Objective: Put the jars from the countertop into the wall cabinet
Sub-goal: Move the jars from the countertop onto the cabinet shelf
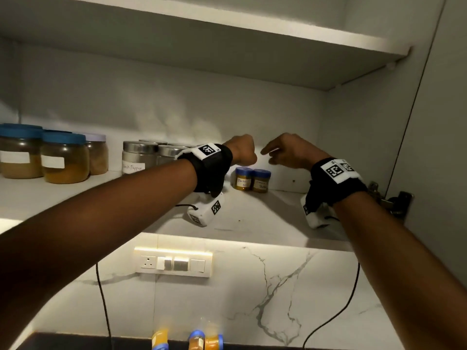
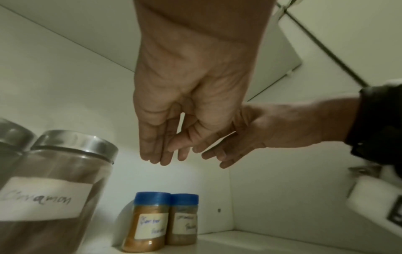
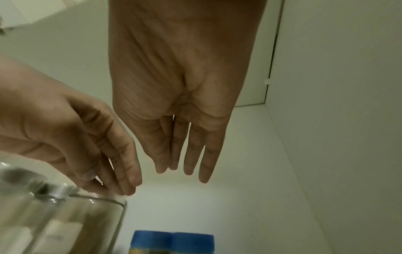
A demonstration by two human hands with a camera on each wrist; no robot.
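Observation:
Two small blue-lidded spice jars (image 1: 243,178) (image 1: 261,180) stand side by side at the back right of the wall cabinet's lower shelf (image 1: 252,215). My left hand (image 1: 243,151) and right hand (image 1: 285,151) hover just above them, close together and empty. In the left wrist view my left hand (image 2: 165,154) hangs with relaxed fingers over the two jars (image 2: 150,221). In the right wrist view my right hand (image 3: 185,163) has straight fingers above the blue lids (image 3: 174,242). Down on the dark countertop, three more small jars (image 1: 196,341) show blurred.
Steel-lidded glass jars (image 1: 140,157) stand left of my left wrist, one labelled cinnamon (image 2: 54,189). Larger blue-lidded jars (image 1: 64,157) fill the shelf's left end. An upper shelf (image 1: 227,34) runs overhead, with a door hinge (image 1: 394,200) at right. A switch panel (image 1: 174,263) sits on the marble wall below.

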